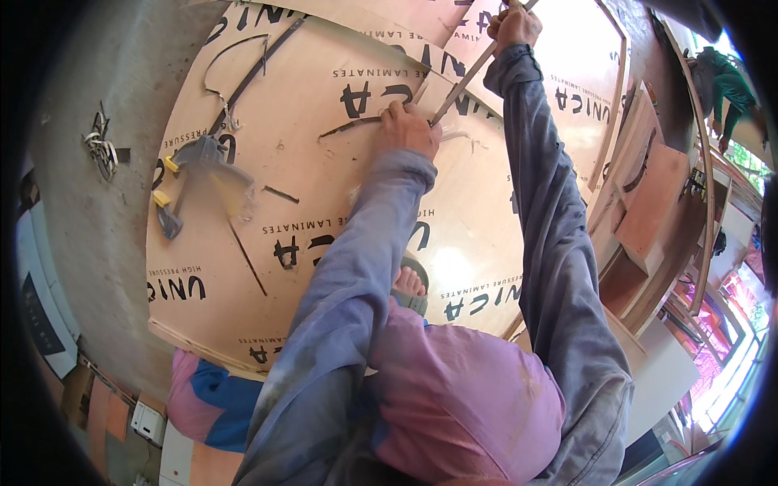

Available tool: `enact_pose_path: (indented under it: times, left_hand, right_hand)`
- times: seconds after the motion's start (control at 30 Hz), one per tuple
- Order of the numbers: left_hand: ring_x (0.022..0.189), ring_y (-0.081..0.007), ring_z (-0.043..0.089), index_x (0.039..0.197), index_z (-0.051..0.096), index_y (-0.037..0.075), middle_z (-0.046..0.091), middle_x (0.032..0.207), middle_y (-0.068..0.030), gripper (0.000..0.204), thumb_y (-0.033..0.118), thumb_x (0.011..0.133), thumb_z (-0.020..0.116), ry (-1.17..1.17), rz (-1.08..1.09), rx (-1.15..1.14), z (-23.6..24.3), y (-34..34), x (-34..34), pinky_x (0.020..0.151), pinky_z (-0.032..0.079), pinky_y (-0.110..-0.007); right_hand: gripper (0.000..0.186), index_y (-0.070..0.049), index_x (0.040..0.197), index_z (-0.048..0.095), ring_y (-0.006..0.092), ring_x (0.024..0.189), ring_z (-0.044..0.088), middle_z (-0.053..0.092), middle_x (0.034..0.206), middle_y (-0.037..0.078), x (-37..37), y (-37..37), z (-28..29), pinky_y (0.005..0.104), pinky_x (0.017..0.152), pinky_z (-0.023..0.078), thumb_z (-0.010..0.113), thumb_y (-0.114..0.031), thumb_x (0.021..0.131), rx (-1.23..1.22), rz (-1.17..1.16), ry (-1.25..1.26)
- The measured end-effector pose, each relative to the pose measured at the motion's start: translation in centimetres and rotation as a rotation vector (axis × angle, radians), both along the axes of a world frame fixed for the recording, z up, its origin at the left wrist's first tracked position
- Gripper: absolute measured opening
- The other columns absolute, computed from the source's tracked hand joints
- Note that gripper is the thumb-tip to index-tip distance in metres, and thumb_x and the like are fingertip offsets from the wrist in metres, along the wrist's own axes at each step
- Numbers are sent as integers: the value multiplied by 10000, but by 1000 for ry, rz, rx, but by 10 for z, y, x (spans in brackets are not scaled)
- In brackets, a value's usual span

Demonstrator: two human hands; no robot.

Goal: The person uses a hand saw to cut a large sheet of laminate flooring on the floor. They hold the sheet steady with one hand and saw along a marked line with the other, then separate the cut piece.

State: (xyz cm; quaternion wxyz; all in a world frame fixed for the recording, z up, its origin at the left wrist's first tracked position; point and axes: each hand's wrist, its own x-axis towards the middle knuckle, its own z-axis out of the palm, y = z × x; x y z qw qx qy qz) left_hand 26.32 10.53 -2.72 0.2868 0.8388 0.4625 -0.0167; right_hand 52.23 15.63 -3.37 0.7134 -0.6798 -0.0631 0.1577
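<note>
A long thin grey strip point(468, 81) slants over the pale printed laminate sheets point(316, 190). My right hand point(516, 26) is closed around its upper part, far out at the top of the view. Nearer to me, my left hand point(408, 130) is closed at the strip's lower end, knuckles up, close to the sheet. A dark, slightly curved strip point(350, 126) reaches out leftward beside my left fingers; whether it joins the grey one is hidden under the hand. My bare foot point(409, 282) in a sandal rests on the sheet below my left wrist.
At left on the sheets lies a dark grey clamp-like tool point(194, 174) with yellow pads, near a long black strip point(258, 74) and thin offcuts point(281, 194). A wire bundle point(101, 150) is on the concrete floor. Wooden boxes point(652, 198) and a person in green point(729, 89) are at right.
</note>
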Motion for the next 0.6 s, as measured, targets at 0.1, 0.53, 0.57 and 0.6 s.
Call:
enact_pose_path:
  times: [0.1,0.53,0.57,0.6]
  left_hand:
    - [1077,-322,583,1059,586,-27,552,1120,-158,509,371,779,736,12,5,-3,-2,4,7,874,535,-411]
    - [1020,-286,592,1047,586,-22,550,1089,-138,509,381,778,741,77,1,-16,-2,5,16,849,532,-357]
    - [1033,-298,592,1062,582,-24,557,1099,-148,518,377,774,741,81,11,-41,-2,5,16,863,529,-370]
    - [1046,-311,593,1076,578,-25,563,1110,-157,528,373,770,742,83,19,-66,-4,4,17,878,525,-384]
  right_hand:
    - [265,74,1027,601,165,385,459,493,560,75,2,6,-3,315,336,358,517,-161,938,-34,52,32]
    - [183,82,853,600,201,429,542,564,624,140,27,10,-69,335,364,437,572,-96,881,-107,-17,178]
    - [147,61,788,589,213,450,562,570,615,150,27,8,-70,337,370,440,602,-69,854,-120,-46,181]
    - [148,47,771,579,215,464,570,555,595,143,28,-2,-74,338,373,438,604,-72,854,-134,-25,237]
